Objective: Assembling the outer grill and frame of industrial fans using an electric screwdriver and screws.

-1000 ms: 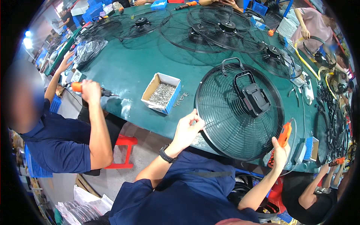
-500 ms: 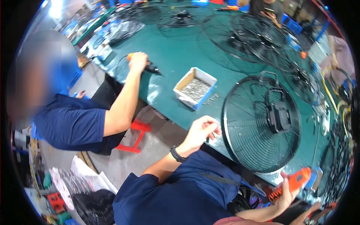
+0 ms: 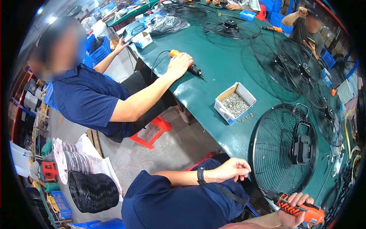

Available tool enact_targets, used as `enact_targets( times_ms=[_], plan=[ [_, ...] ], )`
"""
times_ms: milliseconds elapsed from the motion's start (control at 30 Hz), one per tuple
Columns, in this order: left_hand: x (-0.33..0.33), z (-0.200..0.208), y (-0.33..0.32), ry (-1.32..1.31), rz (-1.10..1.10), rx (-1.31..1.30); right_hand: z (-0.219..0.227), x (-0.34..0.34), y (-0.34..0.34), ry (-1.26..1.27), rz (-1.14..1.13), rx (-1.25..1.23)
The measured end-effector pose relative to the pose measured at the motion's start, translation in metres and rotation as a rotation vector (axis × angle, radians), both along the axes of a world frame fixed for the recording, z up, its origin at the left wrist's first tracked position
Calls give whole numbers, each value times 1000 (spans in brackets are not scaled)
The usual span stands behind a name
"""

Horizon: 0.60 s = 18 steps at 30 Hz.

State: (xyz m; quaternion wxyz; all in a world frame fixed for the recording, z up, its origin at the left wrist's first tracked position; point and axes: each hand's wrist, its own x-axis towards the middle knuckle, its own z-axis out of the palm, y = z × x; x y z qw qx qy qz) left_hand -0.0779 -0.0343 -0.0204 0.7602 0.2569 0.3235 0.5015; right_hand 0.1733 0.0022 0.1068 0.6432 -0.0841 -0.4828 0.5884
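Left hand (image 3: 231, 170), loosely curled and holding nothing visible, has drawn off the black fan guard (image 3: 284, 149) at centre right; right hand (image 3: 295, 210) stays clenched around orange screwdriver (image 3: 301, 208), now lower right.

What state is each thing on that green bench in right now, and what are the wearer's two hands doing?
Left hand: loosely curled, holding nothing visible, beside the fan guard's rim.
Right hand: shut on the orange electric screwdriver.
Black fan guard: lying flat, handle bracket up.
Cardboard box: open, holding screws; a few spilled beside it.
Co-worker's screwdriver: lying under that person's hand.
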Motion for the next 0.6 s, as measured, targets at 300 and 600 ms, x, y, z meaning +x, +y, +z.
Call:
enact_targets(
  times_ms=[300, 600],
  plan=[
    [-11, 4, 1, 58, 4, 14, 1, -39, 2, -7, -36, -63],
    [-14, 9, -3, -267, -98, -76, -5, -75, -3, 3, -33, 43]
  ],
)
